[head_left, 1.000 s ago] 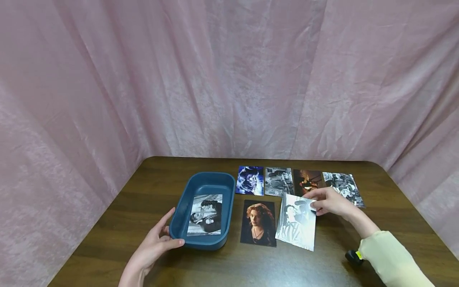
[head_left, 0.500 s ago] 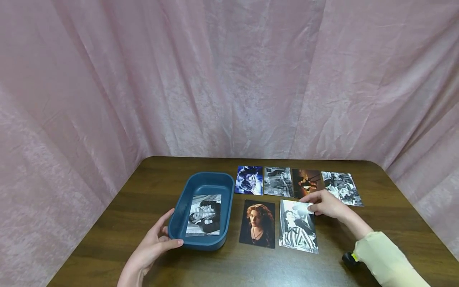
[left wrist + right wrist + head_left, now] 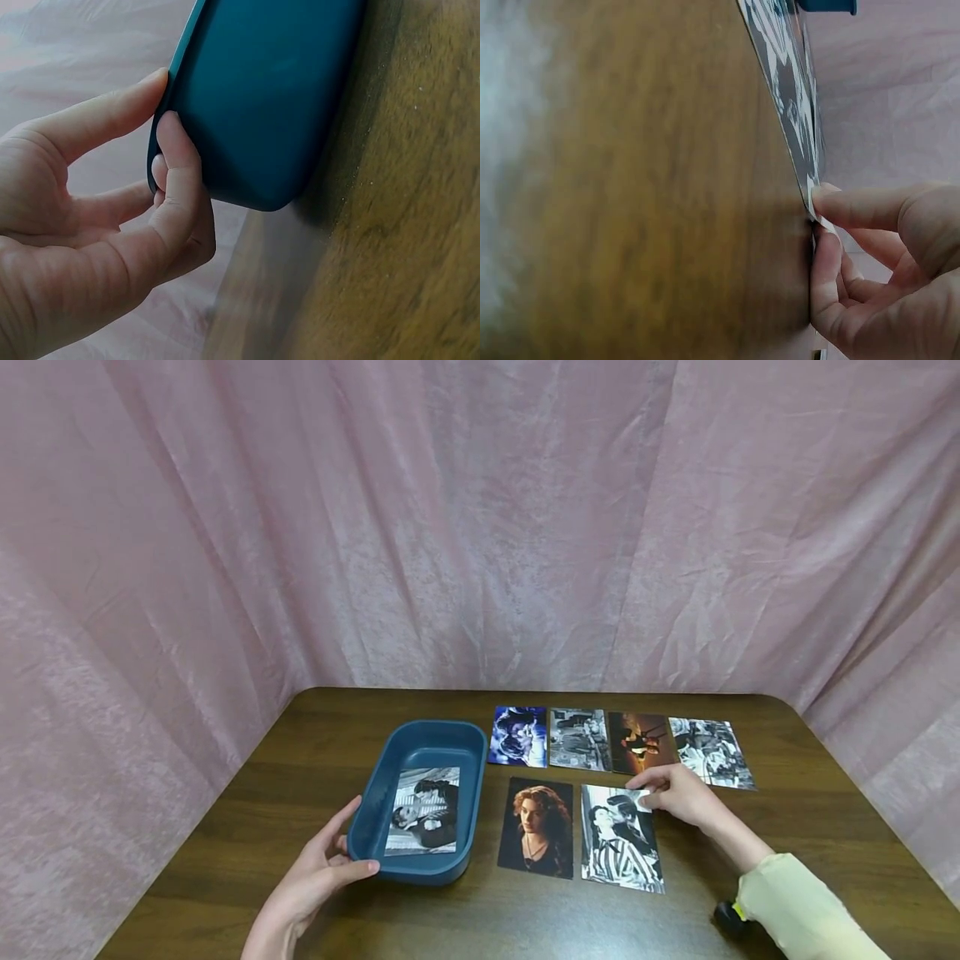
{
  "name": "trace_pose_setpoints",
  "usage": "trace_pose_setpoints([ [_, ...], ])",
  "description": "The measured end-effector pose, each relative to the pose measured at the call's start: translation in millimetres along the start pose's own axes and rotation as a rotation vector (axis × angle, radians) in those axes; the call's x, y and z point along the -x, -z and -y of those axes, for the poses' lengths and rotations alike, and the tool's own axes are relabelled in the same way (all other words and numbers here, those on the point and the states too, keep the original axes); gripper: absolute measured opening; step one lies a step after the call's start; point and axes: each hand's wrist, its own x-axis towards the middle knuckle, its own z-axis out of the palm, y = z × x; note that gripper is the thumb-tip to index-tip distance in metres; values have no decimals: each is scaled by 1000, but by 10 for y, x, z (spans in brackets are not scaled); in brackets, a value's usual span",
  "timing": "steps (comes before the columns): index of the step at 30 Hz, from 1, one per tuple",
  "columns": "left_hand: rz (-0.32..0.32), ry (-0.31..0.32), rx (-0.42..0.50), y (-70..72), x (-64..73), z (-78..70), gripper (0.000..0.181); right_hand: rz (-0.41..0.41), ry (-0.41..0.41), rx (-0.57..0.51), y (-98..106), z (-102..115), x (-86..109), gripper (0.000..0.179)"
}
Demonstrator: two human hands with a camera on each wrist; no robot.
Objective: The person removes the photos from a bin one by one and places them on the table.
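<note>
My left hand (image 3: 309, 877) grips the near left corner of a blue plastic tub (image 3: 420, 872), thumb and fingers at the rim, as the left wrist view (image 3: 240, 97) also has it. Inside the tub lies a black-and-white photo (image 3: 425, 814) of two people. Out to the right, my right hand (image 3: 681, 795) pinches the upper right corner of another black-and-white photo (image 3: 621, 856), one figure in stripes. In the right wrist view the thumb and fingers hold that corner, and the photo (image 3: 787, 90) slants close over the wood. Just left of it lies a color portrait photo (image 3: 536, 831).
Behind these, a row of several photos holds a blue one (image 3: 519, 737), a grey one (image 3: 579, 740), a brown one (image 3: 639, 739) and a black-and-white one (image 3: 712, 752). A brown wooden table (image 3: 315, 735) carries everything. Pink curtain (image 3: 480, 527) hangs behind it.
The right hand has lowered the striped-figure photo toward the table beside the portrait, and the glare on it has gone. The left hand keeps its grip on the tub.
</note>
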Motion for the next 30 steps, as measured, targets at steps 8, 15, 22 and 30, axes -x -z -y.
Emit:
trace_pose_setpoints([
  [8, -9, 24, -8, -6, 5, 5, 96, -28, -23, -5, -25, 44, 14, 22],
  [15, -10, 4, -22, -12, 4, -2, 97, -33, -27, -12, -7, 43, 20, 21],
  [22, -19, 9, -53, -6, 10, -4, 98, -26, -32, -58, 7, 124, -69, 20],
  [30, 2, -14, -63, 27, 26, -24, 100, -3, 50, -24, 27, 489, -385, 21],
])
